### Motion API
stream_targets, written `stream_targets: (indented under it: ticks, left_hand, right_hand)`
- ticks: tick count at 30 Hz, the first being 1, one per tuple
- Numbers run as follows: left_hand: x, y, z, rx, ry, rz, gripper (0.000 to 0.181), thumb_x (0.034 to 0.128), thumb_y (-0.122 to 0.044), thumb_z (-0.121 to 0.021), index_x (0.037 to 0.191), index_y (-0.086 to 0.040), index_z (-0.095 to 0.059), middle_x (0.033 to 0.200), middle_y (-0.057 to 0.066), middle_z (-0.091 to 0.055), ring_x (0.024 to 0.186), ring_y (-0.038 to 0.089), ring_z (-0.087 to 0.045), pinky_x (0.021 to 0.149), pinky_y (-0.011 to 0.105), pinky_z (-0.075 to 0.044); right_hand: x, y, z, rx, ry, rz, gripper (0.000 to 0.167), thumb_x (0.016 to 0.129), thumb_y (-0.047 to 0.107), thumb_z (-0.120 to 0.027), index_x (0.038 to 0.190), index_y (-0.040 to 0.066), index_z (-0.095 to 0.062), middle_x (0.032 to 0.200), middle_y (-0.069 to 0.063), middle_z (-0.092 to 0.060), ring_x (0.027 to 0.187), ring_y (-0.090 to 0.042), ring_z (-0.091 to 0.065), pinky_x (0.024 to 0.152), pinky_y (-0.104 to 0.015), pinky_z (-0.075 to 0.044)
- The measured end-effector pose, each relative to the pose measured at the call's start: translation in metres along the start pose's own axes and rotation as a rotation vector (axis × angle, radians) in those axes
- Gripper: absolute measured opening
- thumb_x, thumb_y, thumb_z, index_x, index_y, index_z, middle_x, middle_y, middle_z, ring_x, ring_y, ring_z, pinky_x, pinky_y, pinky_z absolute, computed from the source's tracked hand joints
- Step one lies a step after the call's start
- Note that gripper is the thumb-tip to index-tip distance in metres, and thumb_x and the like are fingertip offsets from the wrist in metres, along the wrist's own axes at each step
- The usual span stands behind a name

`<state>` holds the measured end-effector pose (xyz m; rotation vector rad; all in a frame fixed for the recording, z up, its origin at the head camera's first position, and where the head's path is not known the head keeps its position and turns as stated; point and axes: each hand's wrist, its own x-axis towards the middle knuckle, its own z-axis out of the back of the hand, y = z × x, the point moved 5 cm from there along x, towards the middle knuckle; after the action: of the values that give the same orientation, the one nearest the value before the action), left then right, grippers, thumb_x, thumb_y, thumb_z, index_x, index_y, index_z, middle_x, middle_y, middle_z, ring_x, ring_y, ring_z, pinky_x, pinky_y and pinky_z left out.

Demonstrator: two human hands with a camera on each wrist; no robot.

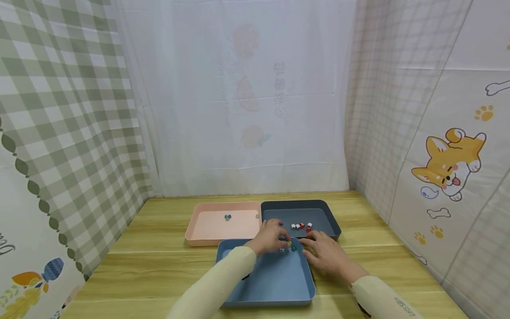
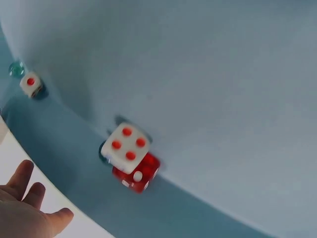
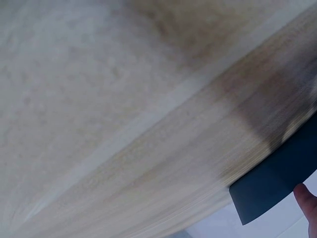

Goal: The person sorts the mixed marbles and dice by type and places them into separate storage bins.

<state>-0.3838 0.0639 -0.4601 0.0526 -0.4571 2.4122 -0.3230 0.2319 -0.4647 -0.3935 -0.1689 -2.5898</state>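
My left hand (image 1: 272, 238) reaches over the far right corner of the blue tray (image 1: 279, 283). Its thumb and finger pinch a small green marble (image 1: 290, 244) there. Just below lies a darker green marble (image 1: 294, 248), and a white die (image 1: 281, 250) sits beneath the hand. In the left wrist view, a white die with red pips (image 2: 126, 147) overlaps a red die (image 2: 137, 173); another white die (image 2: 31, 84) stands beside a greenish marble (image 2: 16, 69). My right hand (image 1: 324, 253) rests by the tray's right rim, fingers relaxed and holding nothing.
Behind, a pink tray (image 1: 211, 206) holds several marbles (image 1: 227, 217). The dark tray (image 1: 279, 204) next to it contains white and red dice (image 1: 301, 225). All the trays stand on a wood-grain table (image 1: 159, 261), with curtains around its back and sides.
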Motion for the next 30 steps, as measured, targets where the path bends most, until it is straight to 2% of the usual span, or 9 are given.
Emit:
stream_targets:
  ticks: [10,19,25,30]
  left_hand:
    - [0.002,0.012,0.025,-0.054,-0.042,0.067,0.011,0.0903,-0.034,-0.074,0.097,-0.028,-0.079,0.142,0.007,-0.051,0.137,0.027,-0.038,0.111,0.054,-0.026]
    - [0.000,0.035,0.047,-0.147,-0.072,0.087,0.014,0.0924,-0.031,-0.072,0.101,-0.023,-0.078,0.145,0.010,-0.047,0.139,0.031,-0.035,0.114,0.055,-0.021]
    - [-0.002,0.053,0.061,-0.167,-0.123,0.116,0.013,0.0918,-0.028,-0.073,0.099,-0.019,-0.078,0.143,0.015,-0.051,0.137,0.035,-0.038,0.111,0.060,-0.023]
    - [-0.006,0.068,0.071,-0.175,-0.176,0.118,0.008,0.0917,-0.025,-0.073,0.095,-0.018,-0.076,0.135,0.014,-0.057,0.135,0.036,-0.041,0.108,0.063,-0.024]
  right_hand:
    - [0.000,0.000,0.001,0.003,-0.004,-0.006,0.034,0.095,0.030,-0.067,0.124,0.014,-0.070,0.115,-0.009,-0.059,0.103,-0.028,-0.057,0.088,-0.050,-0.050]
    - [-0.001,-0.001,-0.001,0.026,0.016,-0.025,0.035,0.095,0.032,-0.065,0.126,0.015,-0.069,0.117,-0.008,-0.058,0.106,-0.027,-0.056,0.091,-0.050,-0.049]
    - [-0.001,0.000,0.001,0.034,0.009,-0.020,0.035,0.095,0.030,-0.066,0.126,0.015,-0.069,0.118,-0.009,-0.059,0.106,-0.028,-0.056,0.092,-0.051,-0.049]
    - [-0.002,0.000,0.002,0.032,0.004,-0.019,0.035,0.095,0.030,-0.066,0.125,0.014,-0.070,0.117,-0.010,-0.059,0.106,-0.029,-0.056,0.091,-0.051,-0.049]
